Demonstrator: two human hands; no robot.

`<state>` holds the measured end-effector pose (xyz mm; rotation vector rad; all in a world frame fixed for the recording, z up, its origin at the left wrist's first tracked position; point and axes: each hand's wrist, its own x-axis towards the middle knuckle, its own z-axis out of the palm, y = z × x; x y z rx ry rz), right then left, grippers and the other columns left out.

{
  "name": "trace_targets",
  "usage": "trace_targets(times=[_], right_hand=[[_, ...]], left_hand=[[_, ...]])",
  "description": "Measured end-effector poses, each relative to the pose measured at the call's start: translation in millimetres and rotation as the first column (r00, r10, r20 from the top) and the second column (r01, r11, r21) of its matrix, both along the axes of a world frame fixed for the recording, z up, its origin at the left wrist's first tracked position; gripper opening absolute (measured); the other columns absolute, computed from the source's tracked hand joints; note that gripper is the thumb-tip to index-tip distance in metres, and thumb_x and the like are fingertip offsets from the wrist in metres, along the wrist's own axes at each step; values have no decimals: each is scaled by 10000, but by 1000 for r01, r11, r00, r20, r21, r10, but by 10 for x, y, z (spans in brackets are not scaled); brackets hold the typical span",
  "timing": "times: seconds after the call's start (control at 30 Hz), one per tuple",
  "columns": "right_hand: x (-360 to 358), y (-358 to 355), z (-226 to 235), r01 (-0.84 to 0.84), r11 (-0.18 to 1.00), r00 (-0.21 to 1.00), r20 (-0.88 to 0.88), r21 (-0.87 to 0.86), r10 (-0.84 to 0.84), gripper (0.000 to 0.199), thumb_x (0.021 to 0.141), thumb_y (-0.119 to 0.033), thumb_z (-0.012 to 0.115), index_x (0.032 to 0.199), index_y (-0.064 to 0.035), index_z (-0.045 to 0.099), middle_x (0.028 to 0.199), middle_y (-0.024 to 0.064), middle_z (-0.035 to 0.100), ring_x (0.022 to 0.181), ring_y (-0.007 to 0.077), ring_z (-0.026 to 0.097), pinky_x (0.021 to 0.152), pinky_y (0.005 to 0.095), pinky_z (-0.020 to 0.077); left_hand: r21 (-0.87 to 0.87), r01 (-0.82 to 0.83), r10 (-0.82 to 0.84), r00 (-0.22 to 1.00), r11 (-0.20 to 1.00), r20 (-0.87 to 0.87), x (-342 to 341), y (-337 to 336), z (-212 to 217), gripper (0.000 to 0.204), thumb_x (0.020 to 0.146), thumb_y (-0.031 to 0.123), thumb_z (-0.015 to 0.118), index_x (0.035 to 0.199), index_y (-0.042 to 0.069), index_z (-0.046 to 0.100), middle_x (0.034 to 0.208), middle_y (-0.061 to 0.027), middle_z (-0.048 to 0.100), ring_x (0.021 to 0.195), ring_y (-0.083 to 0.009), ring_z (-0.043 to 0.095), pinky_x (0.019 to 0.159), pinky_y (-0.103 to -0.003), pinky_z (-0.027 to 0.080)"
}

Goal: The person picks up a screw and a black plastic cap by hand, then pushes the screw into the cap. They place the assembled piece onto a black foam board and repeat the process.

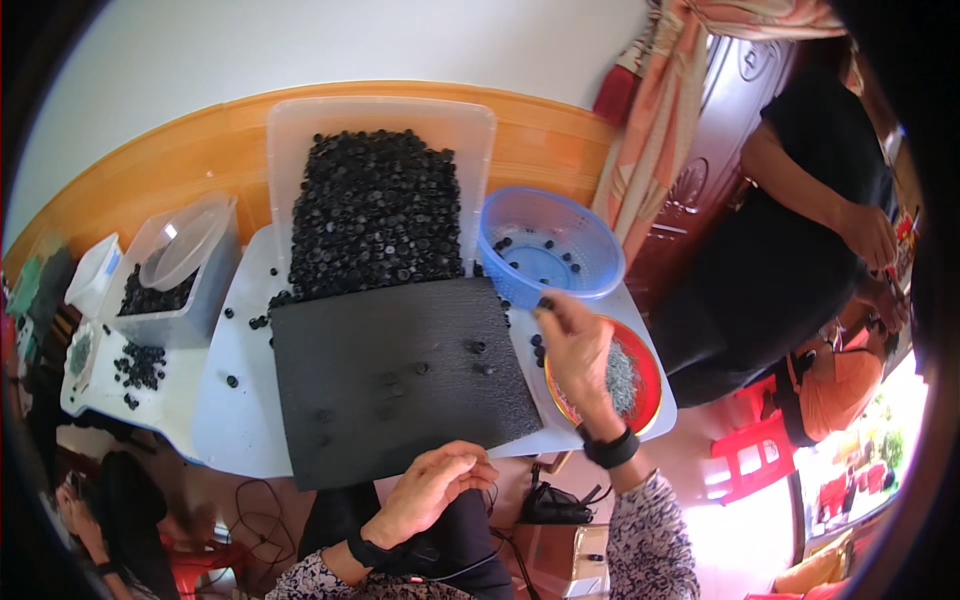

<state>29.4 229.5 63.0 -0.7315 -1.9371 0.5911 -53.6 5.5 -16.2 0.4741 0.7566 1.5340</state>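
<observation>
My right hand (580, 355) reaches over the edge of a red bowl (648, 392). Its thumb and fingers pinch a small round black cap (545, 304) just in front of the blue basket (500, 225). Small grey metal-looking pieces (622, 378) lie in the bowl. Near the front edge of a dark textured mat (380, 330), my left hand (432, 490) is closed, its fingers pressed together. What it holds, if anything, is hidden. A few black caps (421, 369) rest on the mat. Behind it, a clear bin (282, 160) holds a large heap of black caps (380, 210).
Left on the white table (235, 425) stand another clear tub (212, 285) of black parts and a loose pile of caps (140, 367). A person (770, 230) in black stands at the right by a red stool (755, 455). Cables (262, 515) lie on the floor.
</observation>
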Motion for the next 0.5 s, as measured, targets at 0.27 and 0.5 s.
trace_targets(times=[0.27,0.5], right_hand=[[-259,841,109,147,975,965,192,166,-178,247,784,-125,649,994,-15,717,829,187,708,742,307,706,715,385,546],[-342,908,27,217,962,885,382,166,-266,239,771,-192,637,953,-78,742,831,146,714,797,342,691,751,437,538]], left_hand=[[49,-33,31,999,998,30,-97,-109,-39,273,1029,126,416,1162,-53,573,1064,-210,670,1025,-276,642,969,-405,478],[60,-64,60,996,996,60,-205,-156,-96,257,1027,131,440,1129,-49,593,1064,-197,673,1012,-265,644,957,-395,479]])
